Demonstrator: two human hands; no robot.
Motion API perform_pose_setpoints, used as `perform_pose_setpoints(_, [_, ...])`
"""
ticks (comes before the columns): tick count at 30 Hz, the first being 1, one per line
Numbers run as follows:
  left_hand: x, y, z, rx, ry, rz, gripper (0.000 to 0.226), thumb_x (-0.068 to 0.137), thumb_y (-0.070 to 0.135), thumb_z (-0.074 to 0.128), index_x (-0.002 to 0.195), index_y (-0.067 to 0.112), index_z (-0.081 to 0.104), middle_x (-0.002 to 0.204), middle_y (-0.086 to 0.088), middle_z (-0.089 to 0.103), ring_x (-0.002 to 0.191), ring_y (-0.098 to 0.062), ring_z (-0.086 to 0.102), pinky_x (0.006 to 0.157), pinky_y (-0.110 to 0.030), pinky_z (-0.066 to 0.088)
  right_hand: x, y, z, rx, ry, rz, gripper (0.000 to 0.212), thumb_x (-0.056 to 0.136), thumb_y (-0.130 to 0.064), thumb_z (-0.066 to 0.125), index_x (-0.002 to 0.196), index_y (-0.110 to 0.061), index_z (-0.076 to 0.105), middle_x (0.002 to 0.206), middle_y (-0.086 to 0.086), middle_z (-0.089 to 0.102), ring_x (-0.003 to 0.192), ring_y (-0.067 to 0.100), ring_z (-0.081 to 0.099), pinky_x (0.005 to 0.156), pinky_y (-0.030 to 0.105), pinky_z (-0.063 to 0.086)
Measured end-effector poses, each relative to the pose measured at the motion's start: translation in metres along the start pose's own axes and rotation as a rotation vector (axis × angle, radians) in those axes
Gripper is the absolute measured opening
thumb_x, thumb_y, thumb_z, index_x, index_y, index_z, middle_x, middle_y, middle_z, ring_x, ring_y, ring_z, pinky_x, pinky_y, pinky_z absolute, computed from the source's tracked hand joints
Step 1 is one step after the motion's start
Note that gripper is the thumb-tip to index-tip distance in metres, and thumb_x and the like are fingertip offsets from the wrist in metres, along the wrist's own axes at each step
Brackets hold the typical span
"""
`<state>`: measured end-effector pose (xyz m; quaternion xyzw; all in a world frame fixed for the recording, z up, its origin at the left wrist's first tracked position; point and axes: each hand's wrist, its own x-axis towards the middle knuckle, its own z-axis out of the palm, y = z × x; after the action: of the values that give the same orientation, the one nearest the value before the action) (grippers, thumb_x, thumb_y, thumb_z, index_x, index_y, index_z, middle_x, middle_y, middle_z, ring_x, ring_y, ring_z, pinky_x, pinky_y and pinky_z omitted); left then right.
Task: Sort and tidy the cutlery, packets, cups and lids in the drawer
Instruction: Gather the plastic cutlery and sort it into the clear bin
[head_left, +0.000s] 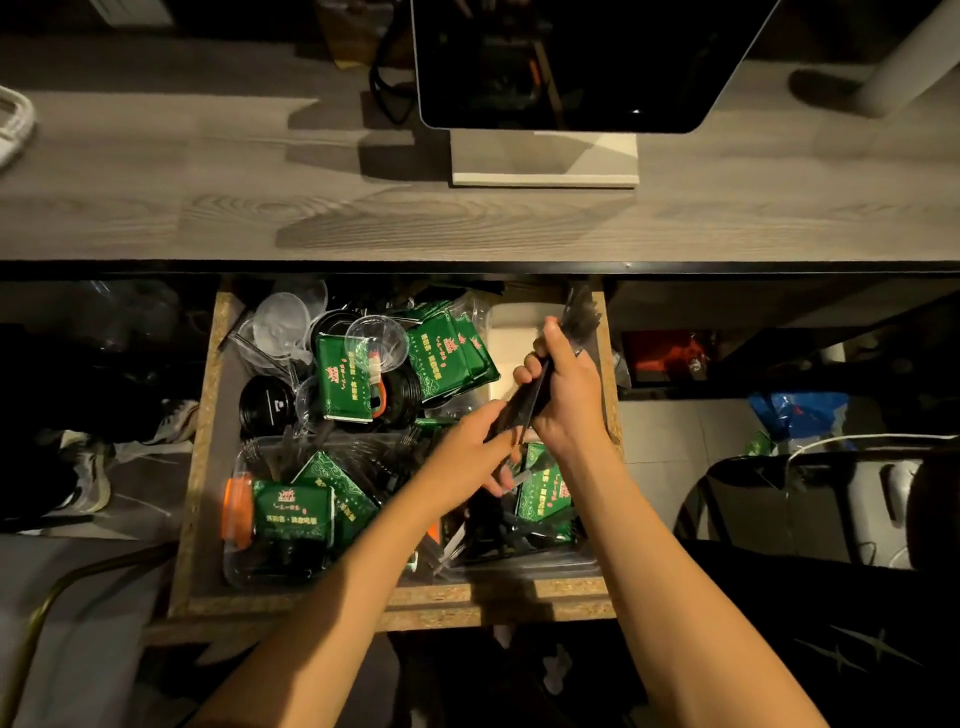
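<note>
Both hands (524, 410) gripping dark cutlery bundle (571, 322) — green packets (345, 382), lettering unreadable

Both bare forearms reach forward and angle inward until the hands nearly meet. The right hand (563, 384) is raised, fingers curled tight in a grip. The left hand (475, 441) sits just below it, fingers also curled.

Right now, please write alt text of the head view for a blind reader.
Both hands hold a bundle of black plastic forks over an open chipboard drawer: right hand grips it, left hand grips its near end. Green printed packets, clear plastic cups and black round lids clutter it.
</note>
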<state>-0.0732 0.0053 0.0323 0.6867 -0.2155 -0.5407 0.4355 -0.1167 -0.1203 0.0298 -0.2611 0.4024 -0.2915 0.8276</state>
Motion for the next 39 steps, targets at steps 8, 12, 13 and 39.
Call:
perform_pose_setpoints(8, [-0.04, 0.008, -0.028, -0.508, -0.099, -0.12, 0.036, 0.104, 0.041, 0.038, 0.122, 0.015, 0.054, 0.086, -0.007, 0.063, 0.055, -0.017, 0.049, 0.04, -0.023, 0.038, -0.026, 0.015, 0.025, -0.053, -0.054, 0.05, 0.021, 0.098, -0.006, 0.055, 0.118, -0.012, 0.05, 0.071, 0.006, 0.057, 0.059, 0.017, 0.057, 0.06, 0.03, 0.054])
perform_pose_setpoints(12, [-0.053, 0.006, -0.037, -0.213, -0.044, -0.1, 0.019, 0.105, 0.032, 0.045, 0.106, 0.014, 0.049, 0.062, 0.002, 0.051, 0.036, -0.011, 0.036, 0.031, -0.019, 0.022, -0.053, 0.037, 0.043, -0.052, -0.149, 0.184, 0.009, 0.096, -0.004, 0.054, 0.103, -0.009, 0.051, 0.068, 0.006, 0.052, 0.061, 0.017, 0.055, 0.063, 0.03, 0.054])
perform_pose_setpoints(13, [-0.059, 0.006, -0.043, -0.177, -0.043, -0.087, 0.016, 0.106, 0.031, 0.044, 0.102, 0.016, 0.049, 0.059, 0.004, 0.048, 0.035, -0.01, 0.034, 0.031, -0.019, 0.02, -0.059, 0.038, 0.046, -0.047, -0.162, 0.22, 0.006, 0.095, -0.004, 0.054, 0.099, -0.008, 0.053, 0.071, 0.007, 0.055, 0.064, 0.018, 0.057, 0.067, 0.031, 0.055])
perform_pose_setpoints(39, [-0.136, -0.001, -0.08, -0.355, -0.286, -0.203, 0.019, 0.098, 0.017, 0.058, 0.083, 0.009, 0.049, 0.059, -0.003, 0.046, 0.04, -0.011, 0.034, 0.036, -0.02, 0.029, -0.133, 0.046, 0.093, -0.247, -0.087, 0.134, 0.019, 0.095, -0.022, 0.061, 0.102, -0.005, 0.056, 0.063, 0.004, 0.055, 0.052, 0.015, 0.054, 0.051, 0.024, 0.049])
